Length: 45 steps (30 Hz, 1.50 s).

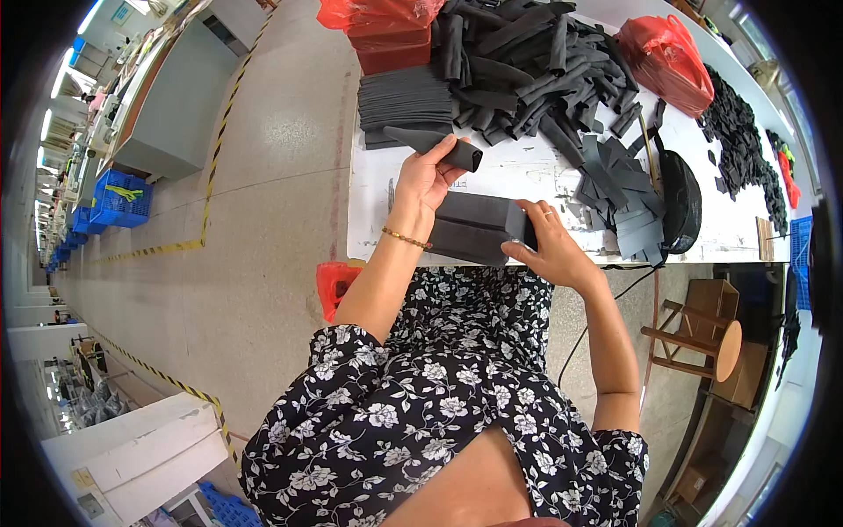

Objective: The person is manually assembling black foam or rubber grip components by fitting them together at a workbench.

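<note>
My left hand (423,182) is closed around a curled dark grey sheet (463,156), whose right end shows an open, rolled edge. Just below it, at the table's near edge, lies a black rectangular block (479,227); I cannot tell whether it is solid or layered. My right hand (555,248) grips the right end of this block, thumb on the near side and fingers over the far corner. Beyond my left hand rises a neat stack of dark grey sheets (406,101). A heap of curled dark pieces (536,75) spreads across the far side.
Flat grey pieces (619,198) and a black bag-like item (680,202) lie right on the white table (518,171). Red plastic bags stand at the back left (382,35) and back right (667,66). A wooden stool (702,342) is below right, with a cable hanging near it.
</note>
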{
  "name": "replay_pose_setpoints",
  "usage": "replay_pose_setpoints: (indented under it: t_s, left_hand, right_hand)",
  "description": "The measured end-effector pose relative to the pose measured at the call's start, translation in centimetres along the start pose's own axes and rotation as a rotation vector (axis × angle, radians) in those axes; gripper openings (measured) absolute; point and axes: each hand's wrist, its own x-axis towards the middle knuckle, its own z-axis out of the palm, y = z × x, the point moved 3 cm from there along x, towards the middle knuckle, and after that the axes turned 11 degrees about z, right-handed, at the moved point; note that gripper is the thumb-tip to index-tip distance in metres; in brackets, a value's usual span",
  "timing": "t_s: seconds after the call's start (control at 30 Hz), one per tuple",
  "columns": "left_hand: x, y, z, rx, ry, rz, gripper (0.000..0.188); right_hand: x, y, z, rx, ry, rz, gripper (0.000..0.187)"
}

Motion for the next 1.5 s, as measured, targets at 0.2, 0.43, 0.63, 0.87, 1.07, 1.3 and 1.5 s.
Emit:
replay_pose_setpoints:
  t_s: [0.2, 0.43, 0.63, 0.87, 1.07, 1.3, 1.5]
  left_hand:
    - [-0.6, -0.3, 0.0, -0.022, 0.007, -0.022, 0.019]
    - [-3.2, 0.9, 2.0, 0.041, -0.218, -0.044, 0.017]
    - [-6.6, 1.4, 5.3, 0.37, -0.548, 0.108, 0.019]
    - [-5.5, 0.2, 4.3, 0.349, -0.402, 0.09, 0.02]
    - [-3.7, 1.6, 2.3, 0.105, -0.181, 0.073, 0.021]
    - [-3.0, 1.1, 1.3, -0.009, -0.049, 0.055, 0.022]
    - [-3.1, 1.0, 1.4, -0.012, -0.048, 0.063, 0.019]
  right_hand:
    - [-0.1, -0.6, -0.7, 0.063, 0.07, -0.023, 0.078]
    - [0.3, -1.5, -2.4, 0.149, 0.235, 0.061, 0.065]
    - [1.2, -1.8, -1.9, -0.239, 0.527, -0.081, 0.061]
    - [0.5, -2.9, -1.0, -0.082, 0.518, -0.197, 0.067]
    - [0.2, -1.1, -1.9, 0.184, 0.578, -0.086, 0.051]
    - [-0.3, -2.0, -1.3, 0.32, 0.563, -0.038, 0.05]
    - [0.0, -2.7, -1.1, 0.324, 0.474, -0.015, 0.052]
